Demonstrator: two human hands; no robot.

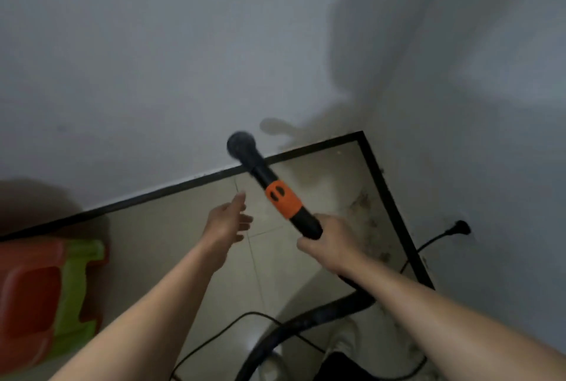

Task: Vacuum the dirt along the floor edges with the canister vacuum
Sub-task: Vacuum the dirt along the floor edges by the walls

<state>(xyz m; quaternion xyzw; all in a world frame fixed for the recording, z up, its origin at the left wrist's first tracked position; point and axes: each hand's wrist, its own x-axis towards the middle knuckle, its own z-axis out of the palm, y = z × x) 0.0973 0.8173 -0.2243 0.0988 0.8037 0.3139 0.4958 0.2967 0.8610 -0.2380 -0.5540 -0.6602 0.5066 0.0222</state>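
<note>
My right hand (329,243) grips the black vacuum wand (275,194) near its lower end, below an orange collar (283,200). The wand points up and left, and its round nozzle (240,145) is lifted off the floor in front of the white wall. My left hand (228,221) hovers just left of the wand with fingers straight, touching nothing. The black hose (306,322) curves down from my right hand toward the bottom edge. Dark dirt (367,212) lies on the beige tiles along the black baseboard (389,206) in the corner.
A red and green plastic stool (52,298) stands at the lower left against the wall. A black power cord (214,341) runs across the floor, and its plug (459,229) sits in the right wall's socket. A white shoe (343,337) shows below the hose.
</note>
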